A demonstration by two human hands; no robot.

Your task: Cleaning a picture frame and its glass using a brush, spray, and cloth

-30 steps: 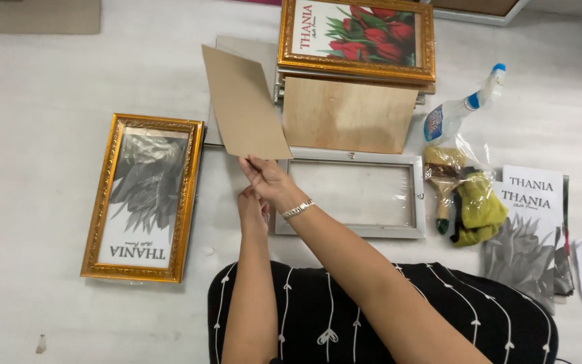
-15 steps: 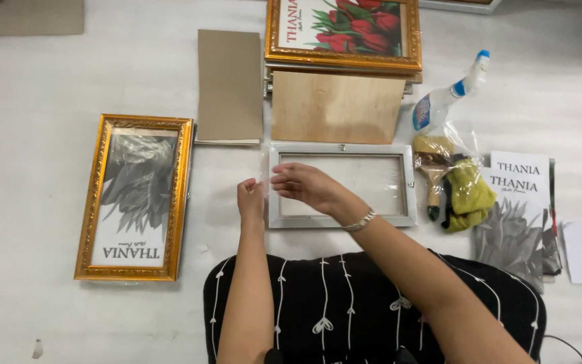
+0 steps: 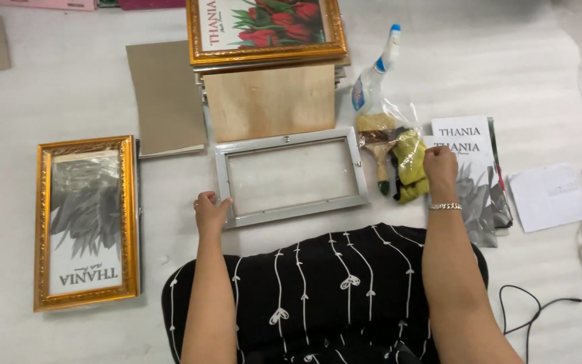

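From my remote view: left hand rests on the silver frame at its 8 o'clock corner, fingers curled together on the edge. The frame lies face down just ahead of the lap, its backing out, nothing yet laid inside, so I judge filling remains. Right hand, at 3 o'clock, presses closed fingers on the print stack. Clear bag holds a brush and yellow cloth. Cardboard backing lies at 11 o'clock.
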